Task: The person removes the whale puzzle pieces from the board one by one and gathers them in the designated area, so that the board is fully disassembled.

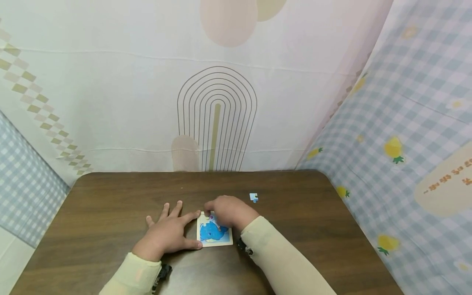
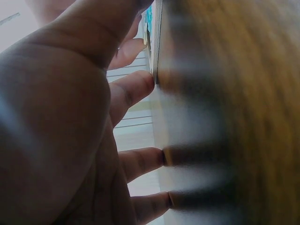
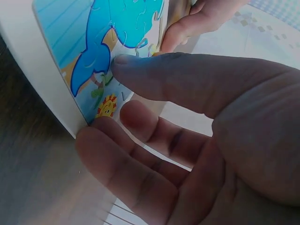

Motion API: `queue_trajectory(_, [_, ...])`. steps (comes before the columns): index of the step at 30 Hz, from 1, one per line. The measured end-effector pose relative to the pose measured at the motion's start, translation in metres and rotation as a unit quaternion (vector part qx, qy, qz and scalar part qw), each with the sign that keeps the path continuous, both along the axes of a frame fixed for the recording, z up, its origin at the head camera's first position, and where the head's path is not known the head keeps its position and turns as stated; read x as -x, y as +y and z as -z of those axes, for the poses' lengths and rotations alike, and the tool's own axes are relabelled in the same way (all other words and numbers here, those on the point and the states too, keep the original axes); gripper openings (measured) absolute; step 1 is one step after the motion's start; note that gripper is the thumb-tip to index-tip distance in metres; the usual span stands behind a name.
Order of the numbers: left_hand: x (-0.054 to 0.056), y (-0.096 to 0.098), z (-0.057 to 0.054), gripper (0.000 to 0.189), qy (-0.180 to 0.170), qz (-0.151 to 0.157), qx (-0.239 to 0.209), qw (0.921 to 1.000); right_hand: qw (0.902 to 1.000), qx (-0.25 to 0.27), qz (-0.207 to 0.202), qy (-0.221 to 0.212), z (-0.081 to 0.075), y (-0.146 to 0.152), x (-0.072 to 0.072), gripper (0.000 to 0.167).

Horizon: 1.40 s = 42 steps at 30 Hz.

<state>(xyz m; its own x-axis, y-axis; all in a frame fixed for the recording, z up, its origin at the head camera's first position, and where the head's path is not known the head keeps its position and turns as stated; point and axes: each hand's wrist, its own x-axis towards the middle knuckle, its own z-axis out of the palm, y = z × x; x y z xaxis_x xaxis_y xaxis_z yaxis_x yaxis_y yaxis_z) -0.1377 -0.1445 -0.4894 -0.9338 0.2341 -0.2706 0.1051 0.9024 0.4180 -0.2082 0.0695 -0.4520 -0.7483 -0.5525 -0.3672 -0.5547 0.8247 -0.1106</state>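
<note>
A small square jigsaw puzzle [image 1: 212,232] with a pale frame and a blue animal picture lies on the brown table. My left hand [image 1: 167,234] rests at its left side with fingers spread, thumb and index fingertips right at the frame's left corners. My right hand [image 1: 229,211] reaches over the puzzle's upper right part, covering some of it. In the right wrist view, the right thumb [image 3: 140,70] lies over the picture, while the bent fingers [image 3: 131,173] reach the frame's edge. Nothing shows between that thumb and fingers.
A loose light-blue puzzle piece [image 1: 253,197] lies on the table [image 1: 295,229] beyond the right hand. Patterned cloth [image 1: 140,102] hangs behind the table's back edge, and checked cloth [image 1: 398,102] hangs along the right side.
</note>
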Motion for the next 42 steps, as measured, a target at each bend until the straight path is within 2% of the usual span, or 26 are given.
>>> queue_trajectory(8, [0.000,0.000,0.001,0.106,0.000,0.000,0.002,1.0000,0.9998,0.015,0.008,0.008,0.003,0.001,-0.002,0.036])
queue_trajectory(18, [0.000,-0.001,0.001,0.105,0.000,0.002,0.001,1.0000,0.9986,0.021,-0.014,0.047,0.007,0.001,-0.011,0.032])
queue_trajectory(34, [0.000,-0.001,0.001,0.104,0.003,0.005,0.000,1.0000,0.9965,0.034,-0.009,0.076,0.011,0.003,-0.018,0.024])
queue_trajectory(42, [-0.001,-0.001,0.001,0.104,0.002,0.002,-0.001,1.0000,0.9937,0.043,-0.029,0.099,0.013,0.007,-0.023,0.024])
